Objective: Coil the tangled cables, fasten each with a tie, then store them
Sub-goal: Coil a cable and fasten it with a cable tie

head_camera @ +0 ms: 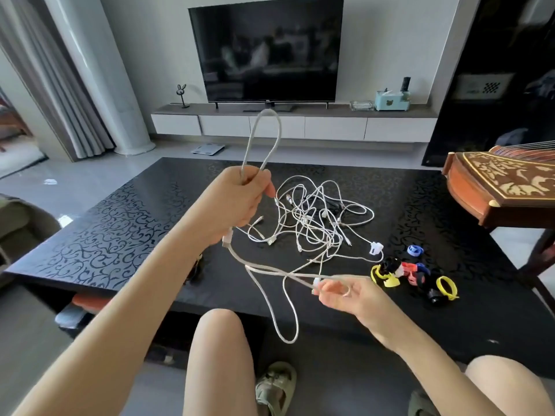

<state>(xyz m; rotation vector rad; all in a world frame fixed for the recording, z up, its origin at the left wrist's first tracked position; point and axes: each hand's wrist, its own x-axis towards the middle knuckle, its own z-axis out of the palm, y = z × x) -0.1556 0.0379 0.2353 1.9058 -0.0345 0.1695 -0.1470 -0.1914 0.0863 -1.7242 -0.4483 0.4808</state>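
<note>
From the head camera, the left hand (240,199) grips a loop of one white cable (264,139) held above the table (120,229), while the right hand (345,292) pinches that cable's trailing run. The tangled pile (315,217) lies on the table, ties (414,274) just beside it. The slack hanging low could snag the pile or twist, spoiling the coil.
</note>
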